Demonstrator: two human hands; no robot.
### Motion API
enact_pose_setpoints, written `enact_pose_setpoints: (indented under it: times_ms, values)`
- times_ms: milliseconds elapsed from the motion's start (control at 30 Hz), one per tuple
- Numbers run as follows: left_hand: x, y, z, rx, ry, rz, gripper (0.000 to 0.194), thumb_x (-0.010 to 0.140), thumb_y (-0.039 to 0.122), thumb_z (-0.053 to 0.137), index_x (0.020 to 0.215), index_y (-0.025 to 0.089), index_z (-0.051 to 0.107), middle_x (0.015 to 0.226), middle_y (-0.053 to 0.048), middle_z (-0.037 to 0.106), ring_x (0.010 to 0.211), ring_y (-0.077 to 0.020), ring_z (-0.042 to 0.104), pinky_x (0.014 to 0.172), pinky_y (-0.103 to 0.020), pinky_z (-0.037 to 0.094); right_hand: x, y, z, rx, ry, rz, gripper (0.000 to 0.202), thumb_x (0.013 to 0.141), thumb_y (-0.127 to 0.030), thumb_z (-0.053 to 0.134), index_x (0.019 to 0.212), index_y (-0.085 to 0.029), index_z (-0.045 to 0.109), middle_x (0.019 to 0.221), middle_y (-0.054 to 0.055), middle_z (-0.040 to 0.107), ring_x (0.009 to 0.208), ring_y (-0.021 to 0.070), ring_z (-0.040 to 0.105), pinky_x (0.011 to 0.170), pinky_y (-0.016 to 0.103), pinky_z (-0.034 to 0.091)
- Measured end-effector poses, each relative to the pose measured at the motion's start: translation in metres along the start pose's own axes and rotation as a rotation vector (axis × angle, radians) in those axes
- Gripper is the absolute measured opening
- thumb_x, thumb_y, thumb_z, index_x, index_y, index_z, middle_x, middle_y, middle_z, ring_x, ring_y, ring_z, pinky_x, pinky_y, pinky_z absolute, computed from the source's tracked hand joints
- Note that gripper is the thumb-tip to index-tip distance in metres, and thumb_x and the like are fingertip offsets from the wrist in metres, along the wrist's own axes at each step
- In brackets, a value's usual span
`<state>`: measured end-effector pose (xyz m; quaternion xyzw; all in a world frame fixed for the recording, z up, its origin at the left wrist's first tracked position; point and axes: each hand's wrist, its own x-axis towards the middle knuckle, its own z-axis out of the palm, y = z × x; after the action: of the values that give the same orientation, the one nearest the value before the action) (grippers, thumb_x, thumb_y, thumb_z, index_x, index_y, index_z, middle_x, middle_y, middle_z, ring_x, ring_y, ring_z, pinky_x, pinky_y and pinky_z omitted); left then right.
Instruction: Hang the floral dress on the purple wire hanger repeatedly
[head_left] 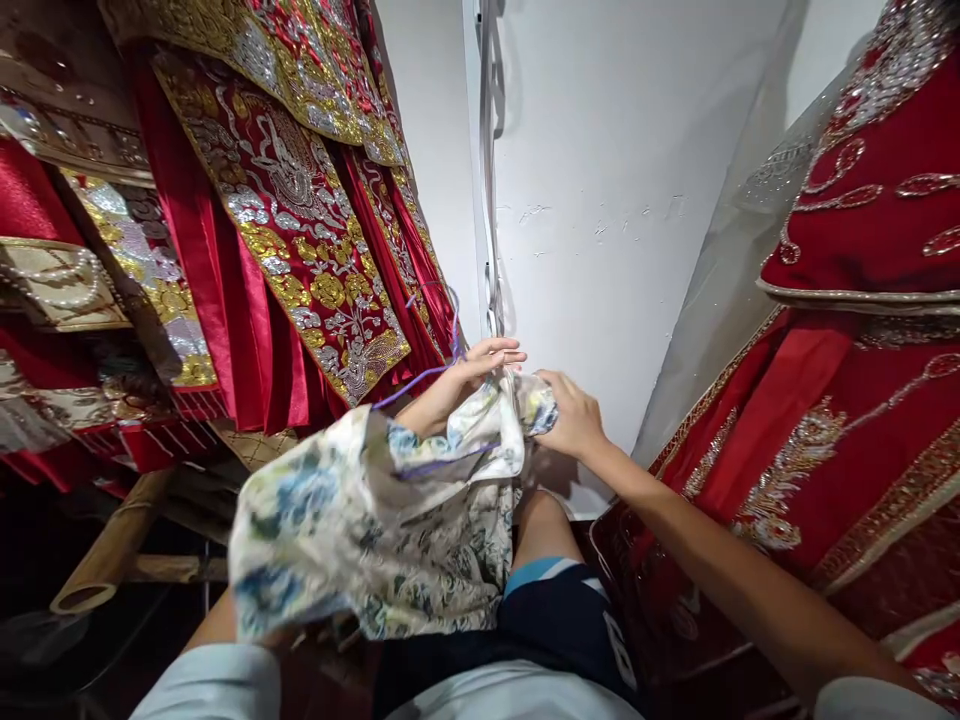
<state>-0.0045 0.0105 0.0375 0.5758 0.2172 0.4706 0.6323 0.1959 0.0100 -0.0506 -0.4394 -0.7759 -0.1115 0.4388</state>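
A white floral garment (300, 510) with blue and green flowers lies over my left forearm and lap. My left hand (484, 362) comes out beyond its upper edge, fingers stretched to the right above the bunched cloth; its thumb is hidden. To the right, my right hand (574, 412) is closed round a gathered part of the same garment. A thin purple hanger (420, 378) runs past my left wrist, its curved top above the wrist and part of it showing within the garment's opening.
Red dresses with gold and silver embroidery (300, 210) hang on the left, and a beaded red dress (862, 230) on the right. A white wall (600, 200) with a metal rail (486, 150) stands ahead. Bamboo poles (112, 545) lie low at left.
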Motion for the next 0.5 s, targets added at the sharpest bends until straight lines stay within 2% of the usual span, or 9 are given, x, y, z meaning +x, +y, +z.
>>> enact_pose_setpoints:
  times_ms: [67, 133, 267, 333, 400, 500]
  values:
    - [-0.006, -0.001, -0.016, 0.009, 0.091, -0.067, 0.035, 0.077, 0.033, 0.071, 0.109, 0.018, 0.068, 0.112, -0.009, 0.071, 0.108, -0.0262, 0.065, 0.101, -0.041, 0.048, -0.001, 0.016, -0.011, -0.043, 0.059, 0.170, 0.060, 0.065, -0.039, 0.068, 0.121, -0.022, 0.053, 0.106, 0.010, 0.070, 0.091, 0.0327, 0.066, 0.067, 0.035, 0.047]
    - [-0.015, -0.007, -0.033, 0.023, 0.218, -0.088, 0.030, 0.081, 0.040, 0.066, 0.103, 0.020, 0.069, 0.105, -0.009, 0.073, 0.108, -0.0293, 0.065, 0.101, -0.045, 0.048, 0.002, 0.031, -0.023, -0.101, 0.088, 0.349, 0.060, 0.066, -0.042, 0.068, 0.120, -0.024, 0.052, 0.101, 0.009, 0.072, 0.086, 0.0339, 0.067, 0.064, 0.034, 0.044]
    - [-0.038, -0.038, -0.054, 0.006, 0.349, -0.048, 0.047, 0.084, 0.063, 0.053, 0.105, 0.024, 0.069, 0.106, -0.009, 0.074, 0.115, -0.0333, 0.063, 0.104, -0.051, 0.047, 0.023, 0.048, -0.038, -0.179, 0.100, 0.566, 0.052, 0.073, -0.049, 0.065, 0.117, -0.025, 0.053, 0.098, 0.010, 0.073, 0.084, 0.0349, 0.067, 0.064, 0.034, 0.041]
    - [-0.050, -0.062, -0.054, 0.010, 0.372, -0.060, 0.055, 0.081, 0.069, 0.055, 0.109, 0.024, 0.070, 0.115, -0.010, 0.073, 0.122, -0.0343, 0.061, 0.108, -0.051, 0.044, 0.040, 0.046, -0.040, -0.187, 0.093, 0.586, 0.053, 0.074, -0.055, 0.064, 0.115, -0.025, 0.054, 0.099, 0.011, 0.074, 0.086, 0.0356, 0.067, 0.066, 0.035, 0.041]
    - [-0.060, -0.089, -0.048, 0.051, 0.379, -0.083, 0.059, 0.077, 0.068, 0.064, 0.113, 0.022, 0.070, 0.124, -0.011, 0.070, 0.129, -0.0344, 0.056, 0.114, -0.049, 0.038, 0.056, 0.038, -0.039, -0.175, 0.081, 0.547, 0.058, 0.073, -0.060, 0.066, 0.116, -0.024, 0.054, 0.101, 0.012, 0.074, 0.089, 0.0360, 0.066, 0.069, 0.036, 0.043]
    - [-0.072, -0.126, -0.032, 0.147, 0.485, -0.022, 0.060, 0.070, 0.052, 0.079, 0.120, 0.021, 0.068, 0.135, -0.011, 0.064, 0.139, -0.0325, 0.046, 0.119, -0.044, 0.030, 0.068, 0.023, -0.036, -0.146, 0.073, 0.422, 0.063, 0.070, -0.060, 0.069, 0.120, -0.023, 0.054, 0.110, 0.013, 0.071, 0.097, 0.0364, 0.065, 0.075, 0.039, 0.046]
